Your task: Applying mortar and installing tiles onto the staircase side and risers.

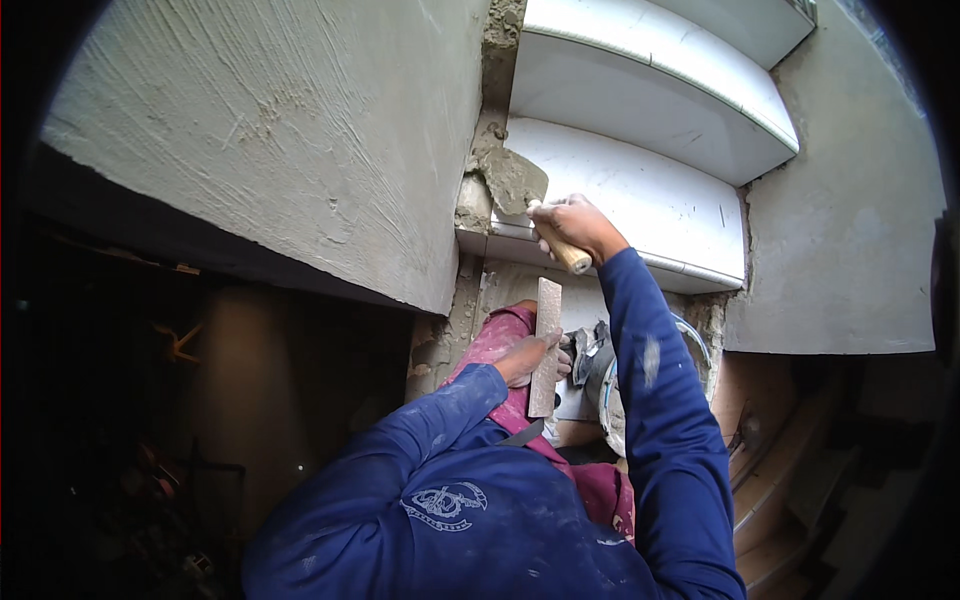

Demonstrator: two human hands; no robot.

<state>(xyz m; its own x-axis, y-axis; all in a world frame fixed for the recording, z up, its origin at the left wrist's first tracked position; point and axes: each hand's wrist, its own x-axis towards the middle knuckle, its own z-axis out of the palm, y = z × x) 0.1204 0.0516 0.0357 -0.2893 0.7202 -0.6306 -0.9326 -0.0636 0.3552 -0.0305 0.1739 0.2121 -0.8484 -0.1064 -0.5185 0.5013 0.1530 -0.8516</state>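
My right hand is closed around the wooden handle of a trowel. Grey mortar covers much of its blade, which lies at the left end of a white tiled step, against the gap beside the wall. Lower down, my left hand grips a narrow, flat strip of tile by its middle, holding it upright over my lap. The strip's visible face is pinkish beige and rough. Part of the trowel blade is hidden under the mortar.
A rough plastered wall rises on the left, and another grey wall borders the steps on the right. More white steps climb ahead. A bucket stands by my right forearm, with dark crumpled material beside it. Lower stairs descend at right.
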